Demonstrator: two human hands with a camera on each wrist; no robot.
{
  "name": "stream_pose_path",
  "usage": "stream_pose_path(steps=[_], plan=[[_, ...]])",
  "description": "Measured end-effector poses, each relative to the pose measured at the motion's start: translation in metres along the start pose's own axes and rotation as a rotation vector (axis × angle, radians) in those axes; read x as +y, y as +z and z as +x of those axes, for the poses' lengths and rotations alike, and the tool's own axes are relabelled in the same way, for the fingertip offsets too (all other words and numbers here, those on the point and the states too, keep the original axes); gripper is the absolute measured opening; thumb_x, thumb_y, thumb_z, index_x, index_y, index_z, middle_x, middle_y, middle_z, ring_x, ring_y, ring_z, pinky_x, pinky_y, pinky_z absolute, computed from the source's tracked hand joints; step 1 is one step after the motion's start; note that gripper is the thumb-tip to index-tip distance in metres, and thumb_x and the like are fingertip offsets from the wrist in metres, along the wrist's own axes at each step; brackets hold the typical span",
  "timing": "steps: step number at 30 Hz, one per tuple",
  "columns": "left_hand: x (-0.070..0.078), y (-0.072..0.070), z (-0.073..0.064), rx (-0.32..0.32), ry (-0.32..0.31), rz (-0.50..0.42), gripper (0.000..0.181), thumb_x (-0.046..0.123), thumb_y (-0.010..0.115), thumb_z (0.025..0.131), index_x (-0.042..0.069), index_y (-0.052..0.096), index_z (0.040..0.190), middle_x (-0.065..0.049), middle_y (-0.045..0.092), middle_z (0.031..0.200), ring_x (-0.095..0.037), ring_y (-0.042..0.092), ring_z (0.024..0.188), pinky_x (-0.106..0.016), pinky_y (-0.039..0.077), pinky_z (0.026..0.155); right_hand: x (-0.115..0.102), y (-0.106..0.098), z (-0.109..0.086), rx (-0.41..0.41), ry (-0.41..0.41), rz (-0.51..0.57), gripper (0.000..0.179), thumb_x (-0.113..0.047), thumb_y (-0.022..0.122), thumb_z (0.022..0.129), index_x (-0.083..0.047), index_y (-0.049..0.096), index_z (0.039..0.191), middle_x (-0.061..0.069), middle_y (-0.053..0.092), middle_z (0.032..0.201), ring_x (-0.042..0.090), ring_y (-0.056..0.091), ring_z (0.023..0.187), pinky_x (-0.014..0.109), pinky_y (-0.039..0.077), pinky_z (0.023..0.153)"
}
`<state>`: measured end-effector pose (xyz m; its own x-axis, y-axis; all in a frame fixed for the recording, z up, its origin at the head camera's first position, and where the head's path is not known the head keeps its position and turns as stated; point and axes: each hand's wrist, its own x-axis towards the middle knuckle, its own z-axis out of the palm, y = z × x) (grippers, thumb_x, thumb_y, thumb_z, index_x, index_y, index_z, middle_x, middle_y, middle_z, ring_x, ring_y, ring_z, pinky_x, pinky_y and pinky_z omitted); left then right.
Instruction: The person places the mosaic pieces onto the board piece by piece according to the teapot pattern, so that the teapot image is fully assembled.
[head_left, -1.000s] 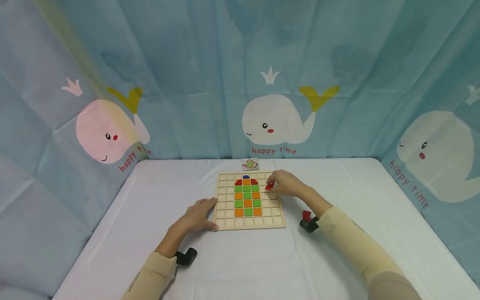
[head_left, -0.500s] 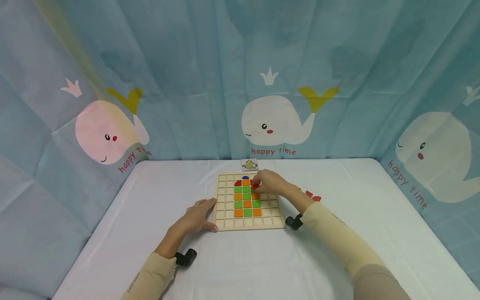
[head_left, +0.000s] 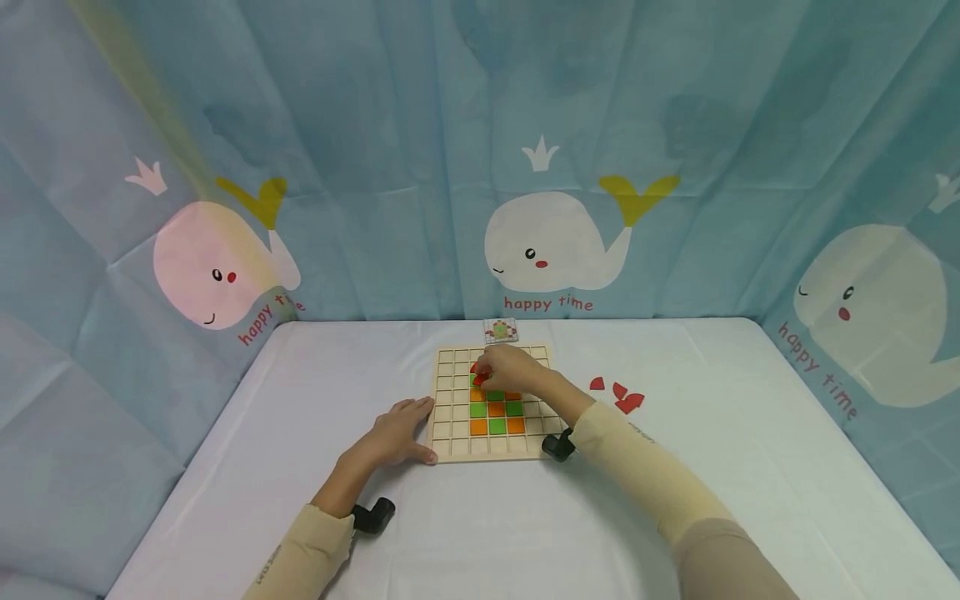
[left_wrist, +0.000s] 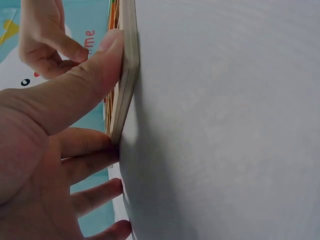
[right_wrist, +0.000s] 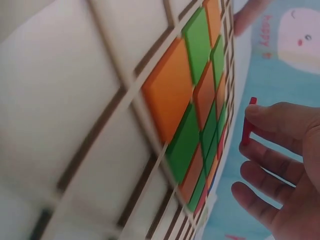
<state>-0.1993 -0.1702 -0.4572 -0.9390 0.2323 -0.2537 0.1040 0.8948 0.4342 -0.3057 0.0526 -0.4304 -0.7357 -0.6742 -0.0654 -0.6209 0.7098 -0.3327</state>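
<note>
A wooden grid board (head_left: 452,448) lies flat on the table, with orange and green square tiles (head_left: 497,410) set in its middle columns. My right hand (head_left: 513,371) is over the board's upper part, hiding some of the tiles there. Between its thumb and index finger it pinches a small flat red piece (right_wrist: 249,120), seen edge-on in the right wrist view and held off the grid; the other fingers are loosely bent. At the board's near left corner is my left hand (head_left: 401,433), fingers spread along the left side and thumb (left_wrist: 111,55) against the near edge.
Several loose red pieces (head_left: 630,402) lie on the white tabletop (head_left: 480,525) right of the board. A small picture card (head_left: 500,330) is just behind the board. A blue curtain (head_left: 390,250) printed with whales hangs behind the table.
My right hand has travelled left across the board with the red piece, from its right columns to the left of the coloured tiles. More loose red pieces now show. The left hand stays put.
</note>
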Motion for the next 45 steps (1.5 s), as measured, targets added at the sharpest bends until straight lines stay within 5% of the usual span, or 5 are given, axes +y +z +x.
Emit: stream_pose_path(steps=[11, 23, 45], plan=[[0.0, -0.002, 0.0, 0.002, 0.02, 0.006, 0.098, 0.031, 0.086, 0.069, 0.005, 0.037, 0.15, -0.015, 0.036, 0.156, -0.039, 0.027, 0.146, -0.066, 0.026, 0.112, -0.028, 0.007, 0.017, 0.002, -0.085, -0.072, 0.022, -0.022, 0.073, 0.087, -0.009, 0.074, 0.104, 0.005, 0.067, 0.099, 0.017, 0.058, 0.089, 0.032, 0.052, 0.083], [-0.003, -0.002, 0.001, 0.011, 0.043, 0.015, 0.098, 0.03, 0.087, 0.067, 0.003, 0.039, 0.148, -0.016, 0.038, 0.155, -0.041, 0.029, 0.144, -0.067, 0.027, 0.11, -0.043, 0.021, 0.036, -0.07, -0.053, -0.076, 0.02, -0.02, 0.069, 0.089, -0.013, 0.074, 0.107, 0.0, 0.068, 0.102, 0.014, 0.058, 0.093, 0.026, 0.052, 0.087], [-0.001, -0.002, -0.001, 0.002, 0.041, 0.011, 0.097, 0.03, 0.087, 0.069, 0.002, 0.039, 0.148, -0.016, 0.038, 0.155, -0.04, 0.028, 0.145, -0.066, 0.026, 0.111, -0.051, 0.026, 0.035, -0.09, -0.038, -0.064, 0.016, -0.016, 0.067, 0.09, -0.012, 0.075, 0.104, -0.002, 0.07, 0.094, 0.013, 0.058, 0.089, 0.024, 0.051, 0.086]])
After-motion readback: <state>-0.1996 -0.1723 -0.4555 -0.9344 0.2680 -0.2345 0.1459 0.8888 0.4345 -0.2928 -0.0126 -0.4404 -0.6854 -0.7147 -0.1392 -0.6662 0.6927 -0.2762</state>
